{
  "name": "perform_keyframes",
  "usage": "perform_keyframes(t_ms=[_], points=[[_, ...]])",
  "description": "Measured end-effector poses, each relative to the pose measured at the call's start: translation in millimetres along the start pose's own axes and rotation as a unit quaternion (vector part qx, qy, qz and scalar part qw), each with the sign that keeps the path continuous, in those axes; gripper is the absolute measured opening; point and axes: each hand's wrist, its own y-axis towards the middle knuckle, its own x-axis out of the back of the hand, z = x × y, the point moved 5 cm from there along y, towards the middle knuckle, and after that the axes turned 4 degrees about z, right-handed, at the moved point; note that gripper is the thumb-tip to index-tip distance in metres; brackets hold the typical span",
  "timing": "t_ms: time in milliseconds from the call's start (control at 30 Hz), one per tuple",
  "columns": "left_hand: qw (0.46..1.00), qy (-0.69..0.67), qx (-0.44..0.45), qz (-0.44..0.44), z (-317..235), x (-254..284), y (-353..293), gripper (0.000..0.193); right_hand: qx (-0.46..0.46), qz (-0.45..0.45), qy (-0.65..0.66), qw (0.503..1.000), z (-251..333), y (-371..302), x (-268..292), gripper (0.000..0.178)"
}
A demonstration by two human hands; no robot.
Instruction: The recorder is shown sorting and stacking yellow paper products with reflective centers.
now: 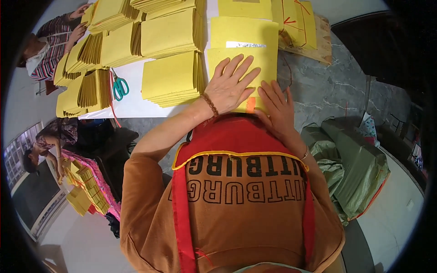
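Note:
My left hand (pixel 233 82) lies flat with spread fingers on a yellow paper stack (pixel 266 63) in front of me. Along the stack's near right edge rests my right hand (pixel 276 108), its fingers stretched out and apart. Between the two hands an orange patch (pixel 251 104) shows at the stack's near end. Just beyond the left fingertips, a silvery white strip (pixel 246 44) crosses the yellow paper. Neither hand grips anything. Left of my left wrist stands another yellow paper stack (pixel 170 77), its layers slightly fanned.
Green-handled scissors (pixel 120 88) and red string (pixel 111 98) lie by more yellow stacks (pixel 120 48) at left. Yellow bundles tied with red string (pixel 298 22) sit on a wooden board (pixel 324 41). Green wrapped packages (pixel 353 164) stand at right. Two other people work at left.

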Motion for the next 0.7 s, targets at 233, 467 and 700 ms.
perform_keyframes(t_ms=[233, 467, 700], points=[[0.997, 0.044, -0.031, 0.052, -8, 3, 3, 0.061, -0.027, 0.056, 0.052, 0.997, -9, -6, -10, 0.052], [0.980, 0.181, -0.040, -0.072, -31, -1, -2, 0.048, -0.180, 0.019, 0.562, 0.807, -36, -15, -24, 0.054], [0.984, 0.134, -0.014, -0.119, -21, 18, -5, 0.041, -0.135, -0.093, 0.686, 0.709, -46, 0, -6, 0.056]])
